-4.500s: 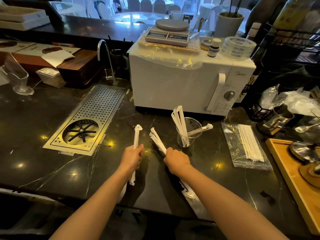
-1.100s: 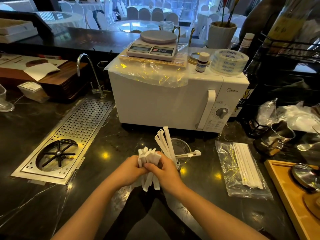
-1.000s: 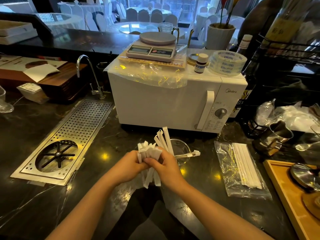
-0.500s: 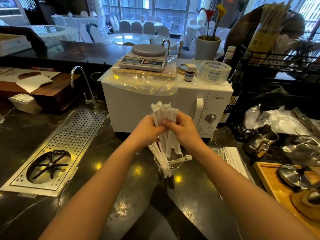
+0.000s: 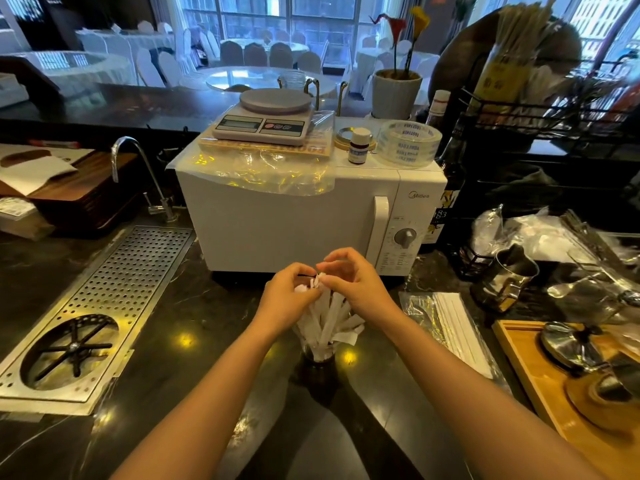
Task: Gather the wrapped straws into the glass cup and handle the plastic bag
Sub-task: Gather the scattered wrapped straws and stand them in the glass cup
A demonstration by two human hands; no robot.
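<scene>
a: what's at the far left?

b: a perforated metal drain tray (image 5: 104, 306) set into the dark counter (image 5: 194, 341), with a curved tap (image 5: 138, 174) behind it.

a: and the hands?

b: both meet in the middle, in front of the white microwave (image 5: 304, 216). the left hand (image 5: 287, 303) has its fingers curled shut around the top ends of the wrapped straws (image 5: 329, 317). the right hand (image 5: 353, 289) pinches the same tops between thumb and fingertips, the other fingers arched loosely above.

a: where do the straws sit?

b: their lower ends stand inside the glass cup (image 5: 318, 355), which rests on the counter just below the hands. the bundle fans out a little, and a few ends lean to the right over the rim.

a: and the bag?

b: the plastic bag (image 5: 446, 327) lies flat on the counter to the right of the cup, apart from it, with more white straws inside. neither hand touches it.

a: further right?

b: a metal pitcher (image 5: 505, 275), then a wooden tray (image 5: 554, 386) at the edge.
</scene>
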